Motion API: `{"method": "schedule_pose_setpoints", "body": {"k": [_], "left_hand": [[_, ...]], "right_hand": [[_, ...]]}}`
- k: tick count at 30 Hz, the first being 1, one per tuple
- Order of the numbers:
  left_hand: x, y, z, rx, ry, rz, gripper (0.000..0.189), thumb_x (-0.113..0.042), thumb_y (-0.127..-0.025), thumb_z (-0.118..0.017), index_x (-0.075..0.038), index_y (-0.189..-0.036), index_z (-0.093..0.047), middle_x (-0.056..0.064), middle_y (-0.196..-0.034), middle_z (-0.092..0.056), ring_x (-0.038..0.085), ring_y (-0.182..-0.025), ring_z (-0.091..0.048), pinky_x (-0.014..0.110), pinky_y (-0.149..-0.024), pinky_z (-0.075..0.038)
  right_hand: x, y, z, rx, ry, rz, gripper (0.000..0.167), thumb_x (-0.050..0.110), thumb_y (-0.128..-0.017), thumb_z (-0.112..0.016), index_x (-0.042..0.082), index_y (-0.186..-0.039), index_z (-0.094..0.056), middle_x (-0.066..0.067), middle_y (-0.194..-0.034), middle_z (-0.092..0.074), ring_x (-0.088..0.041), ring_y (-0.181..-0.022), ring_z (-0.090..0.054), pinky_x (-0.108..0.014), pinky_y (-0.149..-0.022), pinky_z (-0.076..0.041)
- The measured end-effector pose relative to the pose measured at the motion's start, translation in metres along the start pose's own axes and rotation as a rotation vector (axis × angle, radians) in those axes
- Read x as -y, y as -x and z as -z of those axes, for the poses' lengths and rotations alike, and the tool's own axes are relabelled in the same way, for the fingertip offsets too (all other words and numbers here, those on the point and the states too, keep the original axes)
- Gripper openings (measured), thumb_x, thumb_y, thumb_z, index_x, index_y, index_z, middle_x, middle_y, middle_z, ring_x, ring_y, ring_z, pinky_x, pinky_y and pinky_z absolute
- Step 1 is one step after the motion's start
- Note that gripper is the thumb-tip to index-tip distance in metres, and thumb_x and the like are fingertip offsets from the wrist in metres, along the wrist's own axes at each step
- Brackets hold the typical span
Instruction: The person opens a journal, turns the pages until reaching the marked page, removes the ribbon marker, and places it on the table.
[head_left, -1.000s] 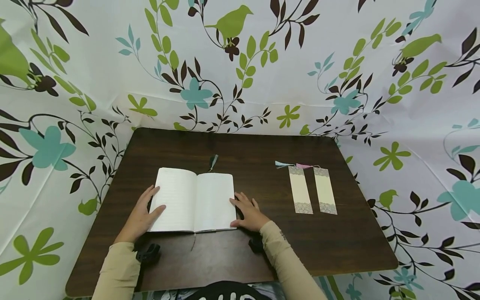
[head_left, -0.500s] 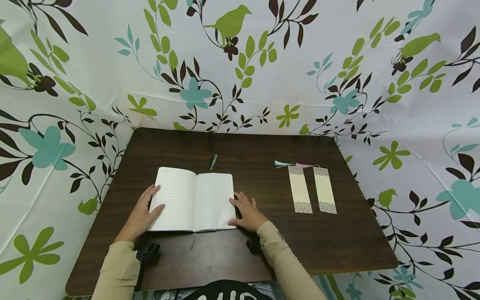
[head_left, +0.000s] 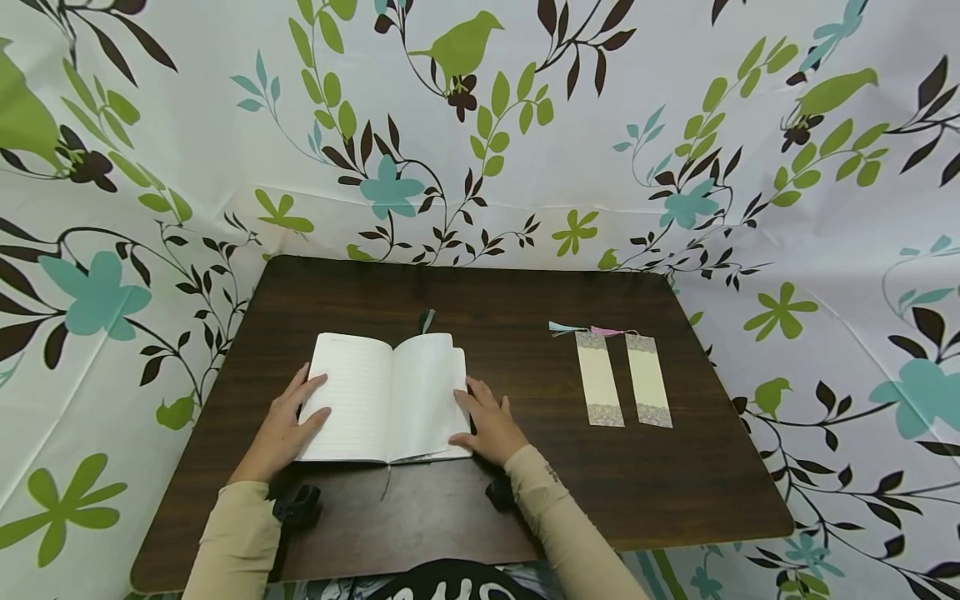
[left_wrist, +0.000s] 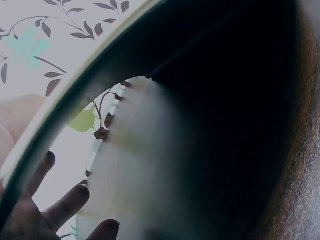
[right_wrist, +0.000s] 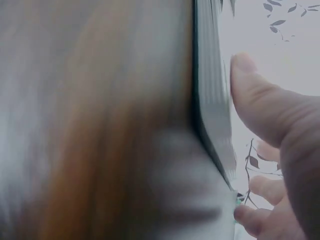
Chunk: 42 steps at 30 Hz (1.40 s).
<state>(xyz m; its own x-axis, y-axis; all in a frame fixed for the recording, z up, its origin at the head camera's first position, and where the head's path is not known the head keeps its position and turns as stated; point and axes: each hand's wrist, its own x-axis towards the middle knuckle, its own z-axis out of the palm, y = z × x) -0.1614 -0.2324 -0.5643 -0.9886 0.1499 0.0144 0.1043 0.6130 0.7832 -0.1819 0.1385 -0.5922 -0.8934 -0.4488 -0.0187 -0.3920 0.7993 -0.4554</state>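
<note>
Angling inward, the left hand (head_left: 282, 432) and right hand (head_left: 491, 427) rest, fingers apart, on opposite edges of the open lined notebook (head_left: 352, 400), which lies on the table (head_left: 517, 304) left of two tasselled bookmarks (head_left: 599, 379).

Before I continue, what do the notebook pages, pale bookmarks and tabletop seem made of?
Notebook pages: matte paper, thin and bending.
Pale bookmarks: probably matte card, flat with crisp edges; coating unclear.
Tabletop: wood or wood-look laminate, faintly glossy; grain shows, but not which.

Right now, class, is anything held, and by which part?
The left hand holds the open notebook by its left edge; whether the right hand pinches or only touches the right page at its outer edge cannot be told.
</note>
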Motion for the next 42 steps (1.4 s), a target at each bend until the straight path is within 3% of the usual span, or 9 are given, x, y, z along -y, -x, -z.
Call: {"method": "schedule_pose_setpoints", "body": {"k": [6, 9, 15, 22, 25, 29, 32, 36, 42], "left_hand": [[-0.002, 0.001, -0.001, -0.003, -0.011, 0.005, 0.062, -0.029, -0.103, -0.061, -0.002, -0.154, -0.039, 0.014, -0.170, -0.002, 0.059, -0.143, -0.014, 0.082, -0.099, -0.021], [-0.001, 0.001, -0.002, -0.003, -0.010, 0.005, 0.062, -0.029, -0.103, -0.061, -0.002, -0.154, -0.040, 0.014, -0.170, -0.003, 0.059, -0.143, -0.015, 0.082, -0.100, -0.022], [0.001, 0.003, -0.002, -0.004, -0.009, 0.023, 0.062, -0.029, -0.103, -0.061, -0.003, -0.154, -0.039, 0.014, -0.170, -0.004, 0.058, -0.144, -0.014, 0.082, -0.100, -0.021], [0.002, 0.003, -0.002, -0.006, 0.003, 0.017, 0.061, -0.027, -0.103, -0.061, -0.003, -0.154, -0.040, 0.013, -0.171, -0.003, 0.057, -0.145, -0.013, 0.082, -0.102, -0.020], [0.002, 0.003, -0.002, -0.006, 0.002, 0.021, 0.059, -0.026, -0.103, -0.059, -0.003, -0.154, -0.040, 0.013, -0.171, -0.003, 0.057, -0.145, -0.013, 0.082, -0.102, -0.019], [0.002, 0.003, -0.004, -0.008, 0.010, 0.026, 0.055, -0.024, -0.105, -0.054, -0.004, -0.154, -0.040, 0.014, -0.170, -0.004, 0.057, -0.146, -0.012, 0.082, -0.102, -0.018], [0.002, 0.003, -0.004, -0.019, 0.025, 0.022, 0.051, -0.024, -0.107, -0.049, -0.004, -0.153, -0.042, 0.015, -0.170, -0.005, 0.057, -0.146, -0.011, 0.082, -0.102, -0.017], [0.000, 0.003, -0.003, -0.027, 0.067, 0.019, 0.048, -0.026, -0.110, -0.040, -0.003, -0.152, -0.044, 0.015, -0.170, -0.005, 0.057, -0.148, -0.008, 0.081, -0.104, -0.014], [-0.003, 0.004, -0.002, -0.023, 0.149, 0.008, 0.054, -0.033, -0.113, -0.028, 0.003, -0.150, -0.044, 0.018, -0.170, -0.002, 0.055, -0.149, -0.001, 0.081, -0.107, -0.004]], "right_hand": [[0.009, -0.004, -0.006, -0.036, 0.057, 0.033, 0.100, 0.051, -0.086, -0.075, 0.009, -0.161, -0.023, -0.013, -0.166, -0.025, -0.036, -0.154, -0.018, -0.079, -0.110, -0.011], [0.014, -0.005, -0.009, -0.062, 0.033, 0.070, 0.102, 0.047, -0.087, -0.076, 0.005, -0.161, -0.019, -0.013, -0.166, -0.027, -0.035, -0.153, -0.022, -0.079, -0.109, -0.008], [0.024, -0.006, -0.011, -0.094, -0.162, 0.168, 0.095, 0.031, -0.090, -0.077, 0.000, -0.160, -0.020, -0.017, -0.162, -0.033, -0.030, -0.147, -0.036, -0.068, -0.117, -0.013], [0.035, -0.007, -0.014, -0.145, -0.419, 0.274, 0.090, 0.009, -0.087, -0.080, 0.001, -0.158, -0.026, -0.021, -0.157, -0.040, -0.031, -0.141, -0.045, -0.042, -0.116, -0.035], [0.041, -0.008, -0.018, -0.148, -0.554, 0.312, 0.099, 0.003, -0.090, -0.075, -0.001, -0.160, -0.006, -0.025, -0.159, -0.035, -0.035, -0.143, -0.042, -0.041, -0.115, -0.037], [0.050, -0.008, -0.023, -0.053, -0.661, 0.299, 0.108, 0.008, -0.099, -0.066, 0.004, -0.156, 0.025, -0.020, -0.161, -0.033, -0.030, -0.147, -0.036, -0.044, -0.117, -0.032], [0.059, -0.006, -0.026, 0.032, -0.548, 0.265, 0.102, 0.022, -0.102, -0.063, 0.011, -0.159, 0.021, -0.014, -0.164, -0.028, -0.024, -0.148, -0.034, -0.051, -0.122, -0.018], [0.069, -0.004, -0.029, 0.076, -0.294, 0.302, 0.094, 0.038, -0.100, -0.065, 0.015, -0.164, 0.001, -0.008, -0.166, -0.025, -0.021, -0.150, -0.030, -0.068, -0.118, -0.002], [0.076, -0.006, -0.037, 0.123, -0.138, 0.368, 0.074, 0.041, -0.101, -0.061, 0.020, -0.162, -0.024, -0.001, -0.168, -0.023, -0.024, -0.155, -0.017, -0.074, -0.114, -0.003]]}}
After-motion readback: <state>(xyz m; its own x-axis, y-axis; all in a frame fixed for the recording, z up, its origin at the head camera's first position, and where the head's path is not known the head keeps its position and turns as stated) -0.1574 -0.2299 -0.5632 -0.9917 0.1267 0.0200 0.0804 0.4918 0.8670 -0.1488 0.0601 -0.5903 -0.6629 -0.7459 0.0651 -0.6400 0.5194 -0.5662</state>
